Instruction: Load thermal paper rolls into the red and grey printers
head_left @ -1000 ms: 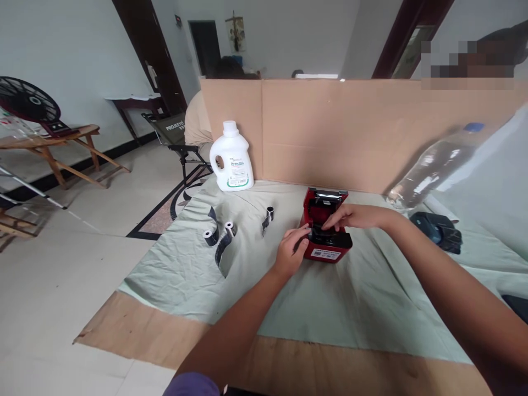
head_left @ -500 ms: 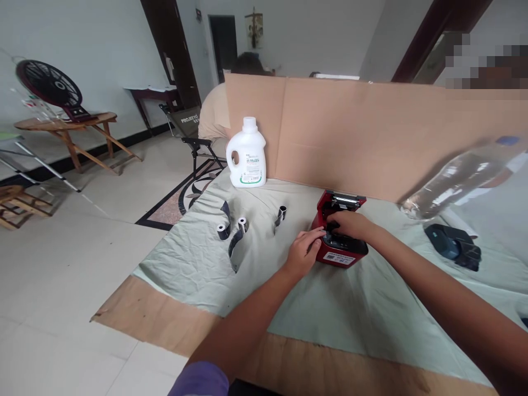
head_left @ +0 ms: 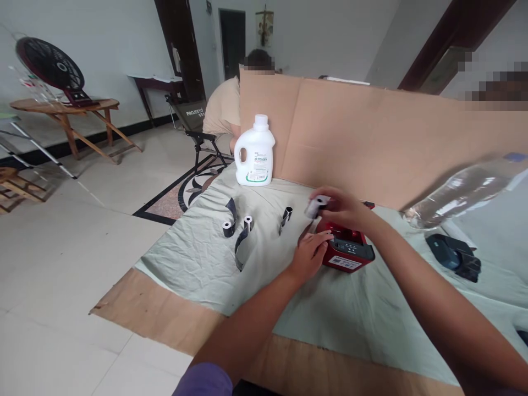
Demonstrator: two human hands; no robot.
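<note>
My right hand (head_left: 345, 209), somewhat blurred, grips a paper roll (head_left: 315, 205) with a white end, up above the far left side of a small red and black receipt printer (head_left: 347, 259). The printer's lid is up and mostly hidden behind that hand. At the printer's near left edge, my left hand (head_left: 309, 256) holds its side with curled fingers. Left of the hands on the cloth lie a small dark roll (head_left: 286, 214), a white-ended roll with a long dark strip (head_left: 247, 223), and another such roll (head_left: 228, 229).
A white detergent jug (head_left: 256, 157) stands before a cardboard screen (head_left: 346, 126). To the right lie a large clear bottle (head_left: 457, 190) and a dark device (head_left: 451, 256). Pale cloth (head_left: 185, 269) covers the wooden board (head_left: 165, 313). Behind the screen sits another person (head_left: 223, 107).
My right hand has come up out of the open printer with the paper roll, moving left. My left hand stays on the printer's side. The view has shifted slightly.
</note>
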